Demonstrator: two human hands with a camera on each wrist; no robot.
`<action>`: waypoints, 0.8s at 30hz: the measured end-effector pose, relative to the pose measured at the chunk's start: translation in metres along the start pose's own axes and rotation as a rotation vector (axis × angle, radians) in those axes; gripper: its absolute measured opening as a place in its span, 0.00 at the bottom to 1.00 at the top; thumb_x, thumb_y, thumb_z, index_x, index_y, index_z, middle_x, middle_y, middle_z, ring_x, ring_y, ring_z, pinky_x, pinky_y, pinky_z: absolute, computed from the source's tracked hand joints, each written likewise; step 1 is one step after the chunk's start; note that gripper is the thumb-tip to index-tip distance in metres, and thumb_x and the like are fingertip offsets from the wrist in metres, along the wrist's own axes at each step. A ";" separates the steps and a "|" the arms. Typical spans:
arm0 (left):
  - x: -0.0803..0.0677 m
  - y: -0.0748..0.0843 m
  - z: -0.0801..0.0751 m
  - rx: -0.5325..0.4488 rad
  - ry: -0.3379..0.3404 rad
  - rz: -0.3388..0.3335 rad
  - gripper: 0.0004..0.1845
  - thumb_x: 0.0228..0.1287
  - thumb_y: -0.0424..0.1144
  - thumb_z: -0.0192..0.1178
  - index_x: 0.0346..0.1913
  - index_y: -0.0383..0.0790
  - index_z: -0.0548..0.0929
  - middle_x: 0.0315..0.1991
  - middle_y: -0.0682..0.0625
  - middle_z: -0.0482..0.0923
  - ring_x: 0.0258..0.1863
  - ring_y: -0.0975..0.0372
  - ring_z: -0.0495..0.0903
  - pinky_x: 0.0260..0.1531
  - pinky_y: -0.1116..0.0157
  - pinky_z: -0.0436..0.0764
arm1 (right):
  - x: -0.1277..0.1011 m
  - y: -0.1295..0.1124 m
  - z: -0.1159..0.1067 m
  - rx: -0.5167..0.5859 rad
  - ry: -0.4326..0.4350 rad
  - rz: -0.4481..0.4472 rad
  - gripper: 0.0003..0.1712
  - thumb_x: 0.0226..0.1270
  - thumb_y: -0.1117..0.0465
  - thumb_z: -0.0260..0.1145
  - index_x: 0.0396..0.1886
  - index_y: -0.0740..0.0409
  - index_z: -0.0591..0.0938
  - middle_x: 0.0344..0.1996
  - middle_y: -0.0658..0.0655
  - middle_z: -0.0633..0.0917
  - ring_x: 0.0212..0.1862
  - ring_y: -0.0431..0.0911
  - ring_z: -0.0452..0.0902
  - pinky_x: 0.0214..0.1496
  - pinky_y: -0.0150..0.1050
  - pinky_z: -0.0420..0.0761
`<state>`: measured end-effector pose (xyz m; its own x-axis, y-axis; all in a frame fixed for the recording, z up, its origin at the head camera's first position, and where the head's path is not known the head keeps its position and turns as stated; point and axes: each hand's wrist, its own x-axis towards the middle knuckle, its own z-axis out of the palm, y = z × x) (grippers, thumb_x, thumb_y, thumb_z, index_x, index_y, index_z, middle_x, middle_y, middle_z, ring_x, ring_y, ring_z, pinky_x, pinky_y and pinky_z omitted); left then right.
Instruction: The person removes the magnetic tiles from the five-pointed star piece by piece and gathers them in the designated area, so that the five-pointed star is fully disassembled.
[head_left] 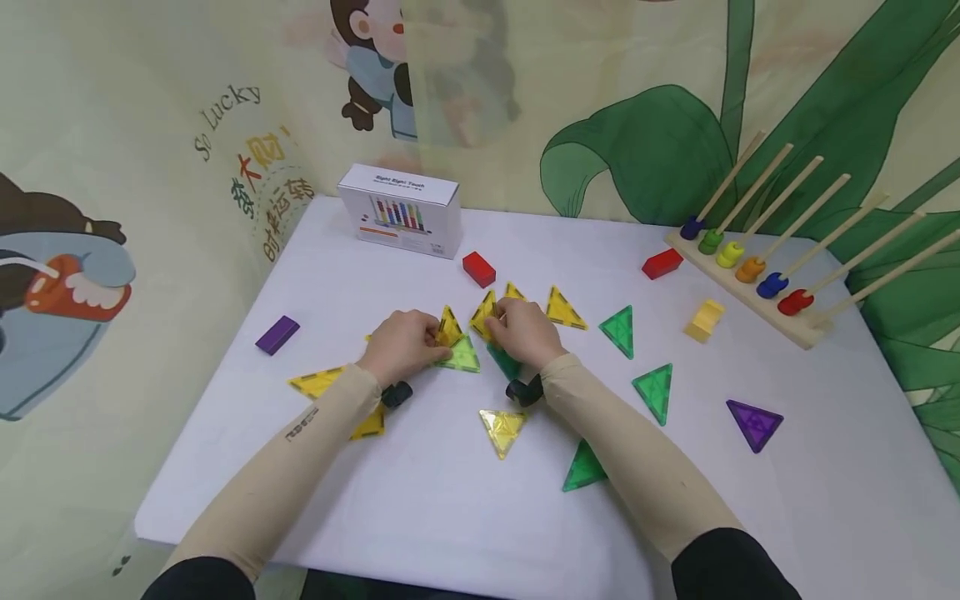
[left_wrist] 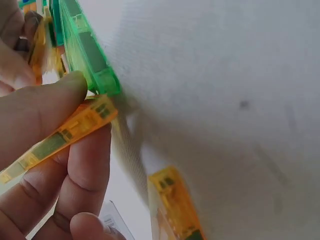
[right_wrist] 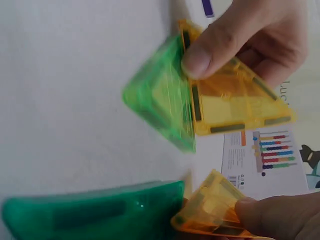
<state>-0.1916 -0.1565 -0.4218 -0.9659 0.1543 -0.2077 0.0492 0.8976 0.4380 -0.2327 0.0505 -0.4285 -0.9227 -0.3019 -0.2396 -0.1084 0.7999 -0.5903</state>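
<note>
My left hand [head_left: 405, 342] pinches a yellow triangular magnetic tile [head_left: 449, 327] between thumb and fingers. Along that tile's edge lies a light green triangular tile [head_left: 462, 356], seen close up in the left wrist view as a green tile [left_wrist: 87, 45] by my thumb tip. With my right hand [head_left: 527, 333] I pinch another yellow triangular tile [head_left: 482, 317]. A dark green triangular tile [head_left: 504, 362] sits just below it, partly covered by the hand. In the right wrist view both yellow tiles appear tilted up from the table, the left one [right_wrist: 235, 100] above the right one [right_wrist: 215, 205].
More yellow tiles [head_left: 566, 308] and green tiles [head_left: 654, 393] lie around, with a purple tile [head_left: 754, 426] at right. A printed box [head_left: 401, 212], red blocks [head_left: 478, 270], a yellow block [head_left: 703, 322], a purple block [head_left: 277, 335] and a pegged wooden stand [head_left: 742, 287] surround them.
</note>
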 end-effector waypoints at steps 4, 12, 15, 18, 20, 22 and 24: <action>-0.003 -0.002 0.002 0.000 -0.006 0.013 0.13 0.61 0.47 0.75 0.31 0.43 0.84 0.21 0.53 0.77 0.23 0.62 0.72 0.24 0.68 0.66 | 0.007 -0.004 0.003 -0.077 0.006 0.036 0.19 0.80 0.47 0.60 0.57 0.56 0.79 0.36 0.56 0.85 0.36 0.50 0.79 0.33 0.36 0.74; -0.007 -0.002 0.000 0.003 0.011 0.019 0.12 0.60 0.46 0.76 0.31 0.43 0.84 0.20 0.53 0.76 0.23 0.61 0.72 0.25 0.67 0.66 | 0.020 -0.009 0.011 -0.168 0.012 -0.007 0.20 0.81 0.46 0.58 0.56 0.56 0.79 0.33 0.55 0.83 0.35 0.51 0.79 0.34 0.39 0.75; -0.007 0.000 0.000 0.011 0.003 0.012 0.12 0.60 0.46 0.76 0.33 0.42 0.85 0.21 0.52 0.77 0.24 0.61 0.73 0.26 0.68 0.67 | 0.026 -0.010 0.014 -0.193 0.021 -0.018 0.18 0.80 0.45 0.59 0.48 0.56 0.81 0.28 0.54 0.81 0.33 0.50 0.79 0.31 0.39 0.73; -0.008 0.001 0.001 0.019 -0.007 0.005 0.12 0.60 0.47 0.76 0.35 0.42 0.87 0.22 0.52 0.78 0.24 0.61 0.73 0.26 0.67 0.68 | 0.030 -0.010 0.015 -0.195 0.019 -0.001 0.18 0.77 0.43 0.62 0.41 0.54 0.81 0.26 0.54 0.81 0.32 0.49 0.78 0.28 0.38 0.72; -0.008 0.001 0.001 0.025 -0.009 0.002 0.13 0.60 0.47 0.76 0.37 0.41 0.87 0.22 0.52 0.78 0.24 0.61 0.73 0.27 0.67 0.68 | 0.031 -0.010 0.015 -0.172 0.022 0.011 0.18 0.76 0.43 0.64 0.39 0.52 0.80 0.26 0.53 0.81 0.32 0.49 0.78 0.28 0.38 0.71; -0.008 0.000 0.001 0.028 -0.009 0.000 0.13 0.61 0.48 0.75 0.37 0.41 0.87 0.22 0.52 0.79 0.24 0.61 0.73 0.27 0.67 0.68 | 0.031 -0.009 0.014 -0.146 0.031 0.007 0.16 0.75 0.44 0.65 0.39 0.52 0.80 0.27 0.53 0.82 0.33 0.49 0.78 0.29 0.38 0.72; -0.008 -0.002 0.001 0.026 -0.007 -0.004 0.13 0.61 0.48 0.75 0.36 0.41 0.87 0.22 0.52 0.78 0.24 0.61 0.73 0.27 0.67 0.68 | 0.028 -0.007 0.013 -0.114 0.031 -0.014 0.13 0.75 0.47 0.65 0.42 0.51 0.81 0.28 0.52 0.83 0.33 0.49 0.78 0.31 0.37 0.73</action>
<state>-0.1835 -0.1589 -0.4222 -0.9643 0.1537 -0.2156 0.0523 0.9088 0.4140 -0.2533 0.0291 -0.4414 -0.9318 -0.2982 -0.2069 -0.1608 0.8502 -0.5013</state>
